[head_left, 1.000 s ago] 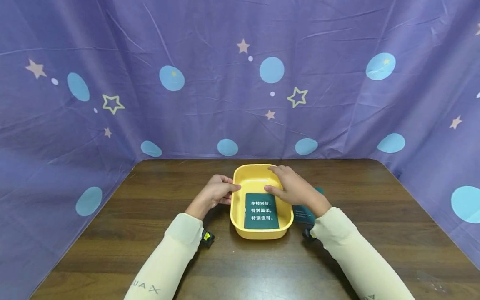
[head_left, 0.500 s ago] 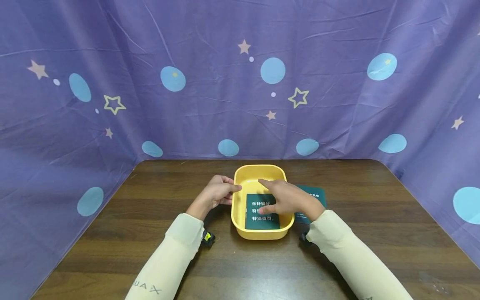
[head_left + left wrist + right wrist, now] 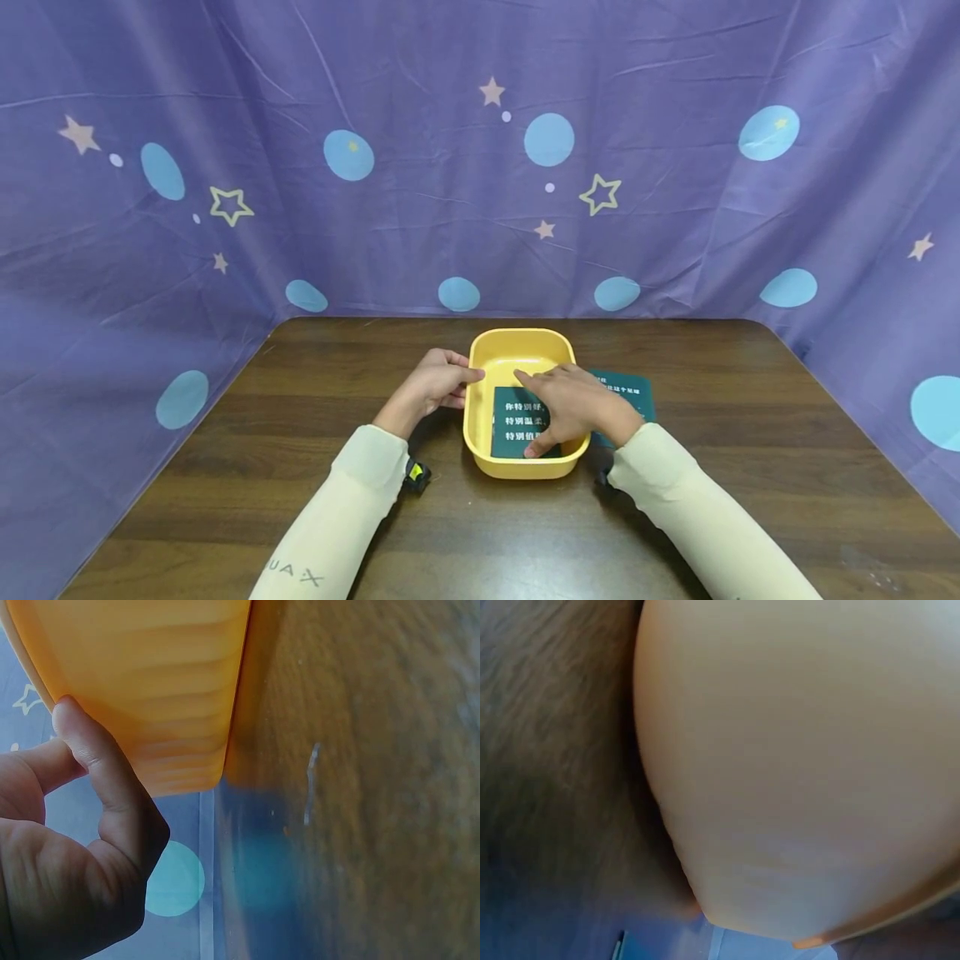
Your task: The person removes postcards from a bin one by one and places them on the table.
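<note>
A yellow plastic basin point(image 3: 525, 469) with rounded corners stands on the table. My left hand point(image 3: 438, 382) pinches its left rim, and the left wrist view shows the thumb and a finger at the edge of its ribbed wall point(image 3: 172, 690). Inside the basin lies a dark green booklet or card point(image 3: 516, 422) with white lettering. Over its right part reaches my right hand point(image 3: 573, 403), fingers spread, with the thumb at the near edge and a fingertip beyond the far edge. The basin's outer wall point(image 3: 795, 765) fills the right wrist view, hiding that hand.
Another dark green card point(image 3: 636, 393) with white print lies on the table right of the basin, partly behind the right hand. The brown wooden table point(image 3: 300, 467) ends at a purple curtain point(image 3: 420, 167) with stars and dots.
The right hand has moved from the basin's far right side down over the booklet, its thumb shifting to the near edge. The left hand keeps its pinch on the rim.
</note>
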`<state>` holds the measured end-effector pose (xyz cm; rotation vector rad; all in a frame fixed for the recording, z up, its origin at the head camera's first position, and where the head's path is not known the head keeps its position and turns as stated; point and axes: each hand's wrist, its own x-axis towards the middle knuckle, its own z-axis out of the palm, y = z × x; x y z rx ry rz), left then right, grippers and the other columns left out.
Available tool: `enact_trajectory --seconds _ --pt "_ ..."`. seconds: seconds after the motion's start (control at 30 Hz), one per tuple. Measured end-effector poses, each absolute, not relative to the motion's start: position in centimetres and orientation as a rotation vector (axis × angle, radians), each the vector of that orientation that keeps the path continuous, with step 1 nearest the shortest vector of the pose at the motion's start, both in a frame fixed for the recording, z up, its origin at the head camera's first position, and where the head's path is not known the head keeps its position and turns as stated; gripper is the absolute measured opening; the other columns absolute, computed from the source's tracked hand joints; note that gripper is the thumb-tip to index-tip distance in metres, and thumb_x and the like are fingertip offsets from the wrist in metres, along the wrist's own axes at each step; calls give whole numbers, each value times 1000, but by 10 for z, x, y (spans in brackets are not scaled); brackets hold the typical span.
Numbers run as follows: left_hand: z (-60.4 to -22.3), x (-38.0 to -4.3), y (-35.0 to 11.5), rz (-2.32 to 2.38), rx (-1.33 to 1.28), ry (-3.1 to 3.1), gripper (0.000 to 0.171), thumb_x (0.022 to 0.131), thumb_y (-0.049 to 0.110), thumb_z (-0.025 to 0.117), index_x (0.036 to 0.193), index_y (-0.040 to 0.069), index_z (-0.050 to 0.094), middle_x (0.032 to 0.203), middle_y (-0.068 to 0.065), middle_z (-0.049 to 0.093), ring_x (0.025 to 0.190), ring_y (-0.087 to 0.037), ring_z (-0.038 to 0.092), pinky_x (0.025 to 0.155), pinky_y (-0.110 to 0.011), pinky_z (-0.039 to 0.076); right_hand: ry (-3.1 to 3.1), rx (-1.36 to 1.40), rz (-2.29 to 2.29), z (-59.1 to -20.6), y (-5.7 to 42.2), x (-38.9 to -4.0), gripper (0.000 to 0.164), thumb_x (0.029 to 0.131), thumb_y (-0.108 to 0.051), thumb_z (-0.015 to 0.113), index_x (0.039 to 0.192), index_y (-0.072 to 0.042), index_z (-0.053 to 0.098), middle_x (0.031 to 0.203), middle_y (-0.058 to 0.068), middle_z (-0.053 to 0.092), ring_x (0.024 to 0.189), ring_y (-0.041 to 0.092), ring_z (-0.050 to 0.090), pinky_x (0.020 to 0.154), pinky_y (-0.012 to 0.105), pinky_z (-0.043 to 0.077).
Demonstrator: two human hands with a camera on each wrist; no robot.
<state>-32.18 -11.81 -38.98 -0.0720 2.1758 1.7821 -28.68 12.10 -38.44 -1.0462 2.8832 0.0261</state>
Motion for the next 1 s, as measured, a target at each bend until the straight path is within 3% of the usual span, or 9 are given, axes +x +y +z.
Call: enact_trajectory --seconds 0.2,0.4,0.53,0.77,1.0 --pt "-388 -320 -117 1795 -56 2165 28 88 8 71 106 -2 52 78 -14 63 50 -12 58 49 -26 57 2879 -1064 136 -386 120 -289 119 61 -85 63 152 -15 32 134 -4 57 110 15 57 110 41 29" --pt "-389 -321 -118 1797 -57 2161 28 88 8 71 106 -2 51 74 -11 61 50 -12 57 47 -26 57 2872 -1071 139 -386 119 -289 118 61 -86 62 152 -16 33 130 -3 60 103 12 59 105 41 33" --pt "-389 -322 -118 1795 -56 2158 28 88 8 71 106 -2 51 74 -11 61 50 -12 57 48 -26 57 2879 -1064 126 -387 119 -290 117 61 -86 63 151 -17 34 125 -2 62 105 15 58 102 43 35" --pt "-391 -323 -118 1802 -50 2153 29 88 8 71 106 -2 51 74 -11 60 51 -13 57 48 -27 57 2908 -1013 19 -384 118 -290 118 62 -79 69 152 -14 31 139 6 49 122 25 46 106 44 36" --pt "-389 -322 -117 1797 -68 2160 29 88 8 71 106 -2 52 74 -10 61 51 -13 57 48 -26 57 2978 -1004 -202 -383 119 -290 106 64 -62 80 148 -12 40 123 3 49 109 18 43 88 29 47"
